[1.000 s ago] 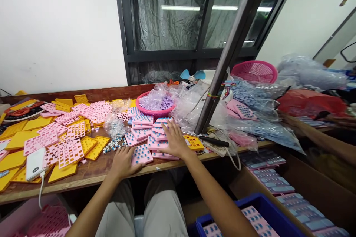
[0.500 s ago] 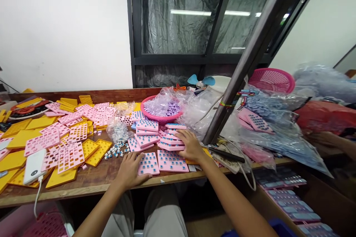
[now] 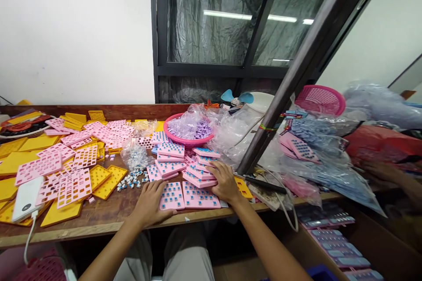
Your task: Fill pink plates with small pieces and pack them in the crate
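Observation:
My left hand (image 3: 150, 204) lies flat on the wooden table (image 3: 99, 217), its fingers resting on a small pink plate filled with blue switches (image 3: 172, 196). Right beside that plate lies a wider filled pink plate (image 3: 200, 196). My right hand (image 3: 224, 182) rests palm down against a leaning stack of filled pink plates (image 3: 201, 170), fingers spread over its right side. More filled plates (image 3: 169, 150) are piled just behind. Loose blue-and-white switches (image 3: 129, 180) lie scattered left of my left hand.
Empty pink plates (image 3: 69, 186) and yellow plates (image 3: 108, 182) cover the left of the table, with a white power bank (image 3: 26, 193) on a cable. A pink bowl (image 3: 186, 134), plastic bags, a slanted metal pole (image 3: 286, 92) and a pink basket (image 3: 319, 100) stand behind. Another person's arm (image 3: 395, 175) reaches in at right.
My right hand has drawn back toward the table edge with the stack, and one wide filled plate now lies flat by the small one. My left hand has hardly moved.

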`<state>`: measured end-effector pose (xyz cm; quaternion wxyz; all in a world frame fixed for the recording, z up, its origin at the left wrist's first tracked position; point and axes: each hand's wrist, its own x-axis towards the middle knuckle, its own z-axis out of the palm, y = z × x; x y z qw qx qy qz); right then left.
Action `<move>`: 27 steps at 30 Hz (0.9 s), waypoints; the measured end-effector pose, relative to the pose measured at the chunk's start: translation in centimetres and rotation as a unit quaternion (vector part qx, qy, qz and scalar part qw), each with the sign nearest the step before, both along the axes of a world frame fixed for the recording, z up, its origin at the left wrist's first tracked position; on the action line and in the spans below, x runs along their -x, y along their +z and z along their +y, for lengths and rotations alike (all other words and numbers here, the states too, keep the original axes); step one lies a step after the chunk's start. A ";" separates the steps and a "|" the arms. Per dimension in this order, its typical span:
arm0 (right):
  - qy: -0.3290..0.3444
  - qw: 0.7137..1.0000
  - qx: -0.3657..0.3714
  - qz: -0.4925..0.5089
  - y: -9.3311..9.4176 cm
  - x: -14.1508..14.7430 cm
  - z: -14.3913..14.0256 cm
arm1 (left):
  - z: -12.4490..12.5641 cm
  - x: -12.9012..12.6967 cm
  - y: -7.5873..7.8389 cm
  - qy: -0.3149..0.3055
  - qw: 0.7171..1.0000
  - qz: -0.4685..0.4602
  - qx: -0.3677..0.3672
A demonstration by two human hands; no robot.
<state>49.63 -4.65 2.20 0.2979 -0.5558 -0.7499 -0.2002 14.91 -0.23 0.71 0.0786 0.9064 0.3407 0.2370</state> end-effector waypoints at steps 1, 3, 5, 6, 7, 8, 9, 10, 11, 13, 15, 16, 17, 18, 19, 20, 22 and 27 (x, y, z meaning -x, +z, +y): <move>0.006 1.000 0.006 -0.004 0.2 0.2 -0.1 | 0.0 0.0 0.0 0.003 1.000 -0.001 0.001; 0.016 1.000 0.017 -0.009 0.7 0.6 -0.4 | 0.1 0.0 0.0 0.010 1.000 -0.001 0.002; 0.028 0.999 0.025 -0.007 0.9 1.1 -0.7 | 0.1 0.1 -0.1 0.020 1.000 0.001 0.004; 0.036 0.999 0.029 -0.004 1.0 1.4 -0.8 | 0.1 0.1 -0.1 0.025 1.000 0.003 0.004; 0.043 0.999 0.032 -0.001 1.0 1.7 -1.0 | 0.2 0.1 -0.2 0.030 1.000 0.004 0.003; 0.050 0.998 0.034 0.001 1.0 2.1 -1.2 | 0.2 0.2 -0.3 0.034 0.999 0.004 0.002; 0.057 0.998 0.036 0.004 0.9 2.4 -1.4 | 0.1 0.2 -0.4 0.036 0.999 0.003 -0.001; 0.064 0.997 0.036 0.005 0.9 2.9 -1.6 | 0.1 0.2 -0.4 0.036 0.999 0.001 -0.005; 0.071 0.997 0.035 0.005 0.8 3.3 -1.7 | 0.1 0.2 -0.4 0.035 0.999 -0.002 -0.008; 0.087 0.996 0.029 0.005 0.8 4.1 -2.0 | -0.1 0.2 -0.4 0.035 0.999 -0.008 -0.013; 0.106 0.994 0.020 0.004 0.8 5.0 -2.3 | -0.2 0.2 -0.3 0.035 0.999 -0.012 -0.014; 0.113 0.993 0.015 0.005 0.8 5.4 -2.4 | -0.2 0.2 -0.2 0.036 0.999 -0.013 -0.013; 0.118 0.993 0.013 0.007 0.9 5.8 -2.4 | -0.2 0.2 -0.1 0.036 0.999 -0.013 -0.012; 0.121 0.993 0.012 0.011 0.9 6.3 -2.5 | -0.2 0.2 0.0 0.035 0.999 -0.014 -0.012; 0.122 0.992 0.013 0.014 0.9 6.8 -2.6 | -0.2 0.3 0.1 0.032 0.999 -0.014 -0.012; 0.123 0.992 0.014 0.018 0.9 7.3 -2.7 | -0.2 0.4 0.3 0.030 0.999 -0.018 -0.013; 0.129 0.991 0.013 0.018 0.8 8.2 -3.1 | -0.5 0.8 0.6 0.020 0.999 -0.037 -0.011; 0.141 0.990 -0.024 0.015 0.8 10.1 -4.4 | -2.7 2.0 1.7 -0.073 0.970 -0.179 0.145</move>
